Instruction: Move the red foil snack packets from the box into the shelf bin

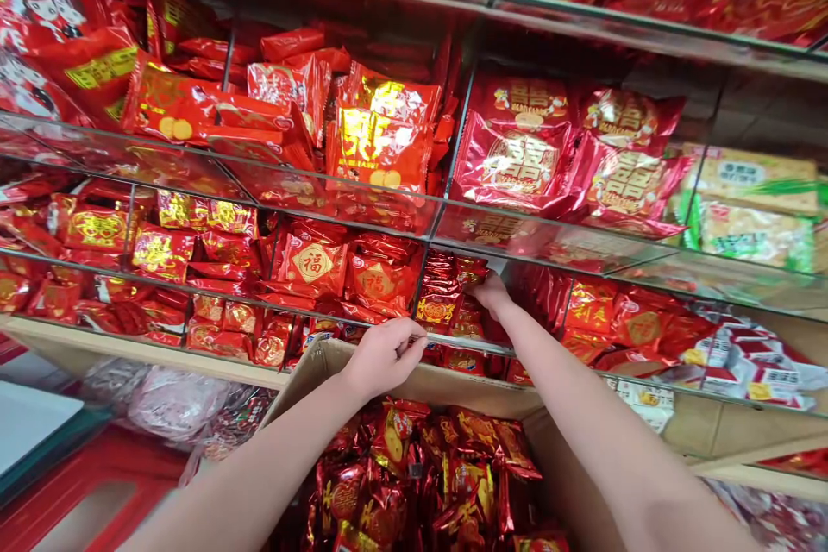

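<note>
My right hand [492, 293] reaches into a lower shelf compartment, against a stack of small red-and-gold snack packets [440, 306]. Its fingertips are hidden behind the packets, so their grip does not show. My left hand [388, 354] hovers at the shelf's front edge, over the far rim of a cardboard box [479, 384]. Its fingers are curled in, with nothing visible in them. Below my arms, the box holds many loose shiny red packets [394, 440], some with gold print and a biscuit picture.
Glass shelves with clear dividers [453, 138] rise in tiers ahead, filled with red packets. Pink-red packets [517, 155] and green-edged packs [754, 228] stand at upper right. White-and-red packets [756, 354] lie lower right. Clear-bagged goods [178, 401] sit under the wooden ledge at left.
</note>
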The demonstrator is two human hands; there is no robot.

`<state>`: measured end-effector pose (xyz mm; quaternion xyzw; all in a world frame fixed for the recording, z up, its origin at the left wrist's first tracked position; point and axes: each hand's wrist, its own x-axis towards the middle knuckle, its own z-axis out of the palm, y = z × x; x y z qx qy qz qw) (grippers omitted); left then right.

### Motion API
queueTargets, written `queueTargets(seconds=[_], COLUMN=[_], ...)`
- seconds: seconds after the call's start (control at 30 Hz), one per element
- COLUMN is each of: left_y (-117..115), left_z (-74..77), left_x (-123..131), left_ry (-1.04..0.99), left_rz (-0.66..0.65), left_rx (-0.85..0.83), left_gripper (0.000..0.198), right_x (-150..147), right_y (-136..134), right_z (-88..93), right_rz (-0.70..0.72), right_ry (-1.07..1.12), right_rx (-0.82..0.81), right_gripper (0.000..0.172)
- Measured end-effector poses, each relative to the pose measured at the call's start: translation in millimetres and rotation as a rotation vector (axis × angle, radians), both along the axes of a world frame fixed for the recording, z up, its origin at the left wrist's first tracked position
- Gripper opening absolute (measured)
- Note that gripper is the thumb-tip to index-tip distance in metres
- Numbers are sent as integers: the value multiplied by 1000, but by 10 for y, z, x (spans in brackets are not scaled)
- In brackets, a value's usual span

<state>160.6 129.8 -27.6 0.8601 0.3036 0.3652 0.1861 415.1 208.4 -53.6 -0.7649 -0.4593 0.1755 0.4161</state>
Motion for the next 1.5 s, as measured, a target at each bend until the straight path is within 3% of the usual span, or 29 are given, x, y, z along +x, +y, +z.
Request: queueTargets(seconds=[0.2, 0.6, 1.03, 1.37, 1.5], left_y=[-3, -14, -17, -17, -12], left_z=[-2, -13, -3, -6, -10], left_x=[6, 21, 18, 19, 19], left_ry=[-6, -10, -11, -15, -13], left_rz=[-3, 24, 13, 20, 13], left_rx=[3, -6, -13, -6, -5], left_gripper=[12, 14, 13, 13, 14], right_x=[12, 15, 69, 33, 32], right_y=[-62, -47, -25, -32, -45], right_z=[51, 50, 4, -5, 14], right_rz=[-116, -1, 11, 69, 43], right_ry=[15, 69, 65, 43, 32], right_rx=[-65, 0, -11, -30, -48], right_gripper=[55, 34, 45, 40, 51])
